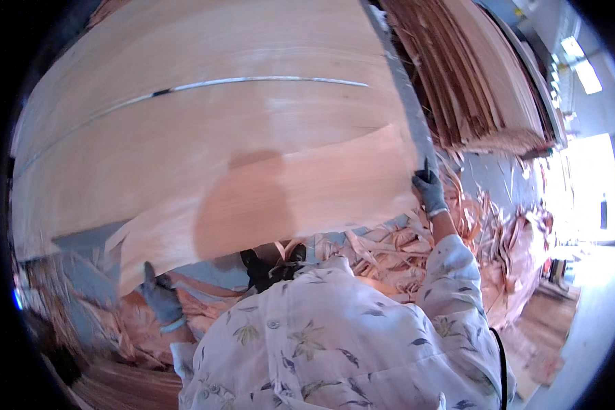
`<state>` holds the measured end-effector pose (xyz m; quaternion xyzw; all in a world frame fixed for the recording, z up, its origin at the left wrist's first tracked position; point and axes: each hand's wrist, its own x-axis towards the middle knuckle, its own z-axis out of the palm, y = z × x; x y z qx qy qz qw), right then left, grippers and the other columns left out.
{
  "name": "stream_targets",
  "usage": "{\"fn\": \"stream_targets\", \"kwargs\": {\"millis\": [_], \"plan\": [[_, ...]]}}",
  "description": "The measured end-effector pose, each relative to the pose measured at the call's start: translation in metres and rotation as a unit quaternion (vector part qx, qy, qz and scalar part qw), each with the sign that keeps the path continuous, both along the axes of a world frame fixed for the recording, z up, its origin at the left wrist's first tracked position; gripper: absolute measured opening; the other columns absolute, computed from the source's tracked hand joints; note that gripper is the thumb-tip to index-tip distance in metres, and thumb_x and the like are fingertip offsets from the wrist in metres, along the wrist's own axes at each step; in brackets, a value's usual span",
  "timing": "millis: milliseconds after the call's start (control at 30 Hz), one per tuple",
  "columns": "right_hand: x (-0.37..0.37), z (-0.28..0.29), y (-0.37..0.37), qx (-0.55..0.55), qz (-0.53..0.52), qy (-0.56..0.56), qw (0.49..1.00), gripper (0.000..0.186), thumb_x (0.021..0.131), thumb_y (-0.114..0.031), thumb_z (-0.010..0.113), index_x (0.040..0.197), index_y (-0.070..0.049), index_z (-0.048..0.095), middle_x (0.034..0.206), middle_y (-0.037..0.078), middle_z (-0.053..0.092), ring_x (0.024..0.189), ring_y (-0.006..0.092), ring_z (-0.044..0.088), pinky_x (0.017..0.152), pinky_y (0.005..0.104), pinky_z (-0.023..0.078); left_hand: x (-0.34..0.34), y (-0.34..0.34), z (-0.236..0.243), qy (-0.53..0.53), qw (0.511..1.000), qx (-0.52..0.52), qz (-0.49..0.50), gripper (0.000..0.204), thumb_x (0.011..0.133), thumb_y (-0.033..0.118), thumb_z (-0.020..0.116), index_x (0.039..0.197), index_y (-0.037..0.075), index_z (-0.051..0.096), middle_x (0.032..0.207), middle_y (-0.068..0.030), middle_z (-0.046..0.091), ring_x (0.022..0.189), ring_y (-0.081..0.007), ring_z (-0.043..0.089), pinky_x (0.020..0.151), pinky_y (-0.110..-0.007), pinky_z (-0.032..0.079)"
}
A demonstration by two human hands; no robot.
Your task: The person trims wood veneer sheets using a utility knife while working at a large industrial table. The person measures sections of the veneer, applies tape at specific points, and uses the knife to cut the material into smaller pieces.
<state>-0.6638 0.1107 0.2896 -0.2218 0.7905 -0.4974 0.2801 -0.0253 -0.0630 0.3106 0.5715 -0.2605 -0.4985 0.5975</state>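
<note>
A long, thin strip of wood veneer lies over the near part of a wide, pale veneer surface. Its near-left end hangs past the front edge. My left hand, in a grey glove, grips that end from below, with a digit showing on top. At the strip's right end my right hand, also gloved in grey, is closed on the edge, one finger pointing up; the fingers underneath are hidden. A thin white rod with a dark band lies across the wide surface, beyond the strip.
A thick stack of veneer sheets stands at the far right. Torn veneer scraps litter the floor around my feet, with more at left. Flat wood sheets lie at the lower right. A dark cord hangs by my right side.
</note>
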Motion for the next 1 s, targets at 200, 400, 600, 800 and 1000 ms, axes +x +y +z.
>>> {"fn": "stream_targets", "kwargs": {"millis": [200, 400, 600, 800, 1000], "plan": [[0.0, 0.001, 0.015, -0.061, -0.069, -0.016, 0.996, 0.018, 0.076, -0.005, 0.069, 0.092, -0.005, 0.061, 0.073, -0.003, 0.057, 0.062, 0.0076, 0.05, 0.058, 0.0205, 0.042, 0.001, -0.05, 0.031, -0.303, 0.919, -0.223, -0.121, 0.022, 0.088, 0.016, 0.059, 0.104, 0.002, 0.058, 0.069, -0.0007, 0.046, 0.054, -0.0068, 0.039, 0.047, -0.021, 0.034], [0.0, -0.014, 0.011, -0.077, -0.059, -0.018, 0.995, 0.013, 0.076, -0.004, 0.067, 0.086, -0.005, 0.058, 0.069, 0.0, 0.057, 0.056, 0.0103, 0.051, 0.051, 0.0239, 0.042, 0.027, -0.087, -0.057, -0.094, 0.982, 0.106, -0.126, 0.025, 0.087, 0.033, 0.058, 0.095, 0.01, 0.063, 0.058, 0.0046, 0.043, 0.044, -0.0071, 0.034, 0.04, -0.022, 0.028], [-0.017, -0.026, 0.031, -0.055, -0.066, 0.03, 0.996, 0.012, 0.077, -0.005, 0.064, 0.084, -0.002, 0.055, 0.063, 0.002, 0.055, 0.051, 0.0106, 0.05, 0.046, 0.0255, 0.04, -0.032, -0.081, -0.024, -0.066, 0.985, 0.132, -0.085, 0.032, 0.088, 0.039, 0.054, 0.097, 0.009, 0.064, 0.056, 0.0032, 0.05, 0.042, -0.0069, 0.038, 0.039, -0.021, 0.026], [-0.022, -0.018, 0.018, 0.009, -0.013, 0.017, 1.0, 0.015, 0.08, -0.012, 0.063, 0.093, -0.005, 0.059, 0.078, 0.001, 0.06, 0.068, 0.0098, 0.054, 0.063, 0.0258, 0.046, 0.017, -0.078, -0.037, -0.149, 0.966, 0.144, -0.156, 0.034, 0.09, 0.035, 0.049, 0.1, 0.005, 0.061, 0.065, -0.0015, 0.057, 0.047, -0.0102, 0.049, 0.038, -0.021, 0.032], [-0.049, -0.052, 0.034, 0.019, 0.094, 0.257, 0.962, 0.021, 0.086, -0.02, 0.057, 0.095, -0.001, 0.06, 0.085, 0.005, 0.061, 0.077, 0.0127, 0.055, 0.069, 0.0295, 0.046, 0.044, -0.052, -0.034, -0.559, 0.804, -0.02, -0.204, 0.03, 0.089, 0.032, 0.053, 0.101, 0.005, 0.059, 0.077, -0.0045, 0.061, 0.059, -0.0136, 0.056, 0.048, -0.025, 0.042]]}}
